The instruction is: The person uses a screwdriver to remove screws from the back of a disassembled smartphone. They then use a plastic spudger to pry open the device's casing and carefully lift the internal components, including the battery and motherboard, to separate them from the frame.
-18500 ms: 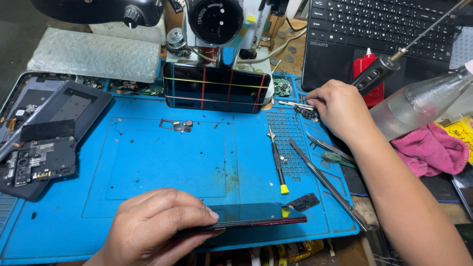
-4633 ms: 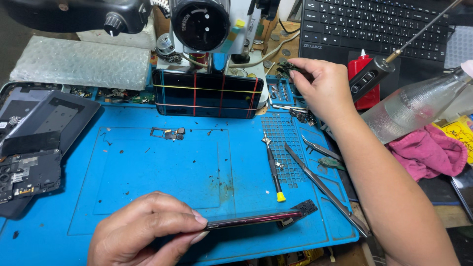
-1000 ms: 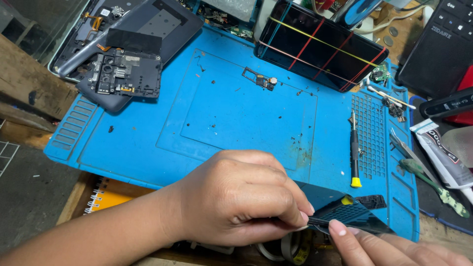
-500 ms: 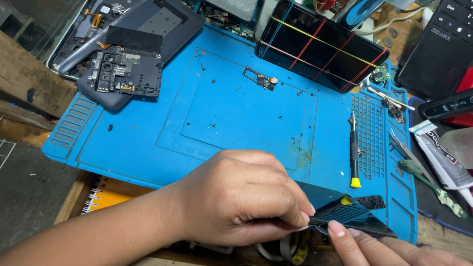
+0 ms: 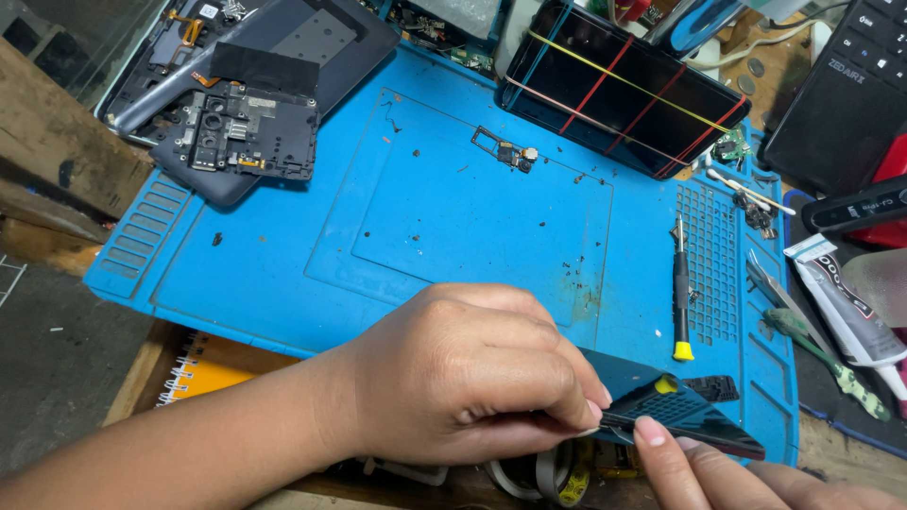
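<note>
My left hand (image 5: 463, 382) is at the near edge of the blue work mat (image 5: 416, 217), fingers pinched on the edge of a dark phone screen panel (image 5: 675, 416) held almost edge-on. My right hand (image 5: 727, 467) comes in from the bottom right, and its fingertips press against the panel's underside. A small black piece (image 5: 709, 387) lies on the mat just behind the panel.
A black screwdriver with a yellow tip (image 5: 680, 293) lies on the mat's right. A phone with coloured bands (image 5: 624, 90) sits at the back, an opened phone body (image 5: 241, 132) at left, a small part (image 5: 505, 151) mid-mat. Tweezers (image 5: 779, 302) and a glue tube (image 5: 841, 302) lie at right.
Since a second ago my right fingers have slid slightly forward under the panel. My left hand keeps its pinch. Much earlier, my right hand was reaching to the back of the bench.
</note>
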